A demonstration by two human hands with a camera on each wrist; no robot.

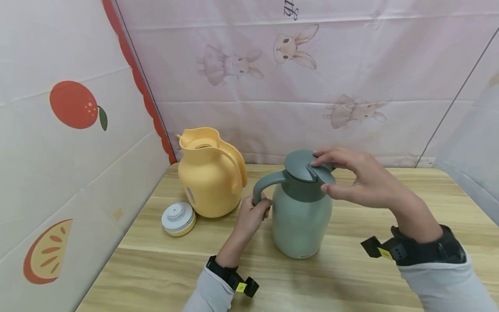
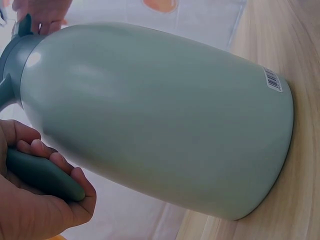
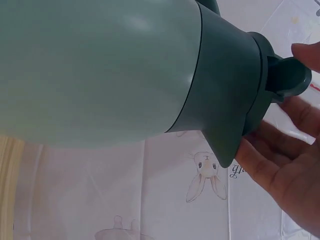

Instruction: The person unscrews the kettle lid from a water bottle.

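A pale green thermal jug [image 1: 302, 223] stands upright on the wooden table, its dark green handle [image 1: 269, 182] toward the left. My left hand [image 1: 251, 214] grips that handle low down, with fingers curled round its end [image 2: 47, 177] in the left wrist view. At the top, my right hand [image 1: 356, 177] reaches over the dark green lid [image 1: 299, 164]. Its fingers are fairly straight and touch the lid and the spout side [image 3: 227, 145], while the thumb [image 3: 307, 55] is spread apart, close by the lid's raised lever [image 3: 290, 77].
A yellow jug [image 1: 208, 177] without its lid stands at the back left. Beside it a white and yellow stopper lid [image 1: 178, 218] lies on the table [image 1: 156, 273]. Cloth-covered walls with rabbit and fruit prints rise behind and on the left.
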